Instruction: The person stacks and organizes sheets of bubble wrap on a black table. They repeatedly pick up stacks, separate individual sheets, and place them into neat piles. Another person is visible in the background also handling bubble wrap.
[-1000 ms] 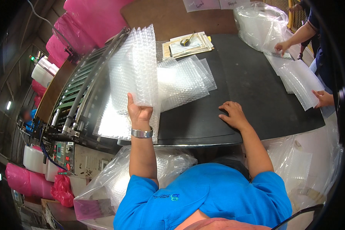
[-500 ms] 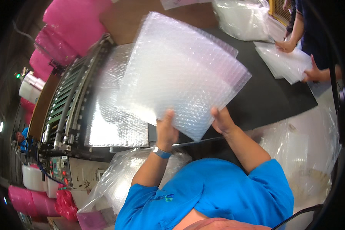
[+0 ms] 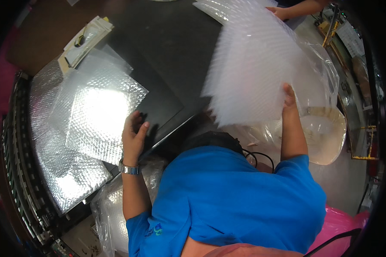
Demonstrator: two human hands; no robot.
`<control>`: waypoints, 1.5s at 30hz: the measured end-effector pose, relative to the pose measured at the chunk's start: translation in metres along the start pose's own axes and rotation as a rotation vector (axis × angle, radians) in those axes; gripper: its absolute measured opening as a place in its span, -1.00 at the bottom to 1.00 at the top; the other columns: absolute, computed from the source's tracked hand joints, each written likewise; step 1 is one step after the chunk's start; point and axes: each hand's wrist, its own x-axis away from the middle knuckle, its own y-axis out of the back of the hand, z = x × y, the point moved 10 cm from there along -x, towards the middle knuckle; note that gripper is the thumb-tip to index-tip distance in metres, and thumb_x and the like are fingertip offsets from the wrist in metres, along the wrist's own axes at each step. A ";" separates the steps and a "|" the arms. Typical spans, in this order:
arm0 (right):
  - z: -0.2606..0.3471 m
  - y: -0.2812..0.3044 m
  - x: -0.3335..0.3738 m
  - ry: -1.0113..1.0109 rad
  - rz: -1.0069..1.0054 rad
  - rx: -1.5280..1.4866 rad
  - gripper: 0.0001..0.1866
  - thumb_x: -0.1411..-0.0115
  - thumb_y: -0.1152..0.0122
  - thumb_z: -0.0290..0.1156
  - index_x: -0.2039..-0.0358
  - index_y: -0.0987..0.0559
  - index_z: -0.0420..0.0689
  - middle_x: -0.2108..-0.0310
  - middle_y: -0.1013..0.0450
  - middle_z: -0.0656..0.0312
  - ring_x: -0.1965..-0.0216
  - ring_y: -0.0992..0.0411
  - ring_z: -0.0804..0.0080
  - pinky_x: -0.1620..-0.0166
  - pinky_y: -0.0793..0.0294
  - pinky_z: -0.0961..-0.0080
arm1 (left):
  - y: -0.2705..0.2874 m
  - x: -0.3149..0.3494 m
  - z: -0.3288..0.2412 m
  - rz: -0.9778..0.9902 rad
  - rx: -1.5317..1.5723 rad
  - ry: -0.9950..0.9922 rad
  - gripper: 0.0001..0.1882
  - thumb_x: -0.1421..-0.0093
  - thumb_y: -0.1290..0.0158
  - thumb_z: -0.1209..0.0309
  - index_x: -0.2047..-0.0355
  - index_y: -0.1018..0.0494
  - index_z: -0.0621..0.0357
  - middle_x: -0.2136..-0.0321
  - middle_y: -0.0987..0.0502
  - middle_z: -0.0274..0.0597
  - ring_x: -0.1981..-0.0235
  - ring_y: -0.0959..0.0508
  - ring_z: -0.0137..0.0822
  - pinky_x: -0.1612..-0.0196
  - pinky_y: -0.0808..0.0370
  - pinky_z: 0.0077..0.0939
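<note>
My right hand grips the lower right edge of a fanned stack of clear bubble wrap sheets, raised at the table's right side and smeared by motion. My left hand is empty, its thumb and fingers apart, just right of other bubble wrap sheets. Those sheets lie partly overlapping on silvery bubble wrap at the left of the table. Part of the far edge of the raised stack is beside a co-worker's hand; I cannot tell whether they touch.
The dark table has its front edge close to my body. A clipboard with papers lies at the far left. A machine with rollers borders the left side. A large clear plastic bag stands at the right, with a pink bag behind it.
My view has turned right. My left hand has let go of the bubble wrap, and sheets now lie on the left. My right hand has swung right and holds a fanned stack.
</note>
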 end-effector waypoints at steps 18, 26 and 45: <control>-0.055 0.192 0.199 -0.258 -1.785 0.758 -0.26 0.10 -0.31 -0.07 -0.05 -0.31 -0.18 -0.07 -0.23 0.00 -0.05 -0.23 0.02 -0.06 -0.25 0.27 | 0.000 0.005 -0.005 -0.054 0.016 -0.059 -0.56 -0.09 -0.09 0.35 0.04 -0.31 0.27 0.15 -0.42 -0.06 0.11 -0.42 -0.27 0.07 -0.37 -0.43; 0.038 -0.128 0.000 0.535 -0.388 1.328 -0.67 -0.13 -0.09 -0.41 0.08 -0.41 -0.18 0.16 -0.40 0.12 0.15 -0.38 0.32 0.07 -0.34 0.41 | 0.005 0.010 -0.002 -0.124 -0.103 -0.119 -0.60 -0.05 -0.12 0.33 0.10 -0.36 0.17 0.22 -0.46 -0.10 0.18 -0.47 -0.26 0.12 -0.40 -0.44; -0.161 -0.441 -0.055 0.516 0.763 1.426 -0.61 -0.04 -0.13 -0.19 0.11 -0.47 -0.01 -0.04 -0.28 0.14 -0.17 -0.13 0.21 -0.22 0.06 0.11 | 0.008 0.021 -0.027 -0.174 -0.298 -0.261 -0.66 -0.04 -0.09 0.33 0.17 -0.40 0.20 0.30 -0.46 -0.08 0.29 -0.49 -0.16 0.23 -0.43 -0.39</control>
